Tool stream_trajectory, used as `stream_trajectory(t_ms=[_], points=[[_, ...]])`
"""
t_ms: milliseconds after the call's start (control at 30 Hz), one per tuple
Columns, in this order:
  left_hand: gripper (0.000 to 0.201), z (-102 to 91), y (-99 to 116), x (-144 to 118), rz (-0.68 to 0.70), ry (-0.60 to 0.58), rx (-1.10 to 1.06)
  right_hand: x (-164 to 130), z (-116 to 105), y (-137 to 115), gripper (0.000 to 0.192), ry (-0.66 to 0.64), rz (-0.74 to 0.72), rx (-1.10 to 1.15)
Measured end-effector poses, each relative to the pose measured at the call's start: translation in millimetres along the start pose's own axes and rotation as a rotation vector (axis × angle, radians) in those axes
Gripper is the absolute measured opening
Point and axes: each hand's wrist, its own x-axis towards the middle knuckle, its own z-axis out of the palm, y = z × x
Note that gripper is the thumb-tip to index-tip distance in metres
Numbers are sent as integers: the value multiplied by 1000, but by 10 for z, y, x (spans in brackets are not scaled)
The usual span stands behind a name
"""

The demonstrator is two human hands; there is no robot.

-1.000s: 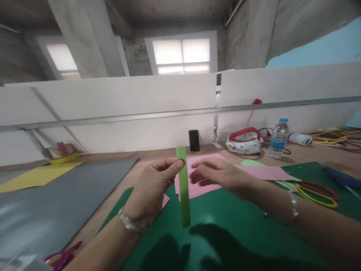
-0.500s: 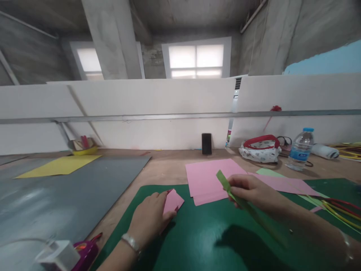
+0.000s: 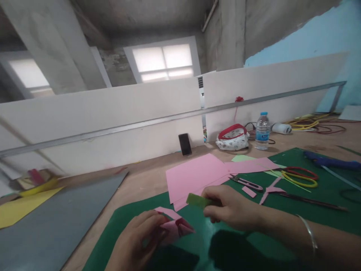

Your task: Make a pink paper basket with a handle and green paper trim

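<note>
My left hand (image 3: 141, 235) is closed round a folded pink paper piece (image 3: 176, 227), which stands partly opened with a loop of paper at its top. Its far point faces right, toward my other hand. My right hand (image 3: 225, 205) pinches a green paper strip (image 3: 196, 200) whose short end sticks out to the left; the rest of the strip is hidden by the hand. Both hands are above the green cutting mat (image 3: 205, 244). Behind them lie pink paper sheets (image 3: 194, 175).
Right of my right hand lie a snipper (image 3: 248, 183), red-and-yellow-handled scissors (image 3: 301, 177), pink scraps (image 3: 272, 190) and a blue glue gun (image 3: 332, 161). Farther back stand a phone (image 3: 185, 144), a pouch (image 3: 232, 138) and a water bottle (image 3: 262, 131). A grey board (image 3: 70, 222) covers the left.
My view has turned to the right and tilted, bringing the scissors and glue gun into sight. The pink piece has opened up in my left hand. The green strip is now closer to it.
</note>
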Motion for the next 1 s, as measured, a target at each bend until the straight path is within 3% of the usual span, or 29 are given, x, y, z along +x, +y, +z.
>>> stream_trajectory(t_ms=[167,333,633,800,1000], points=[[10,38,73,49,287,64,-4,-48,131,-26,21,43,39,-7],[11,69,70,109,424,138,247,-41,198,-3,23,84,27,-7],[27,404,-149,33,506,234,386,-10,201,96,18,120,24,-66],[73,540,-197,-79,560,192,478,28,241,158,15,128,31,-94],[66,673,-387,-143,528,201,514,18,164,74,16,46,35,-15]])
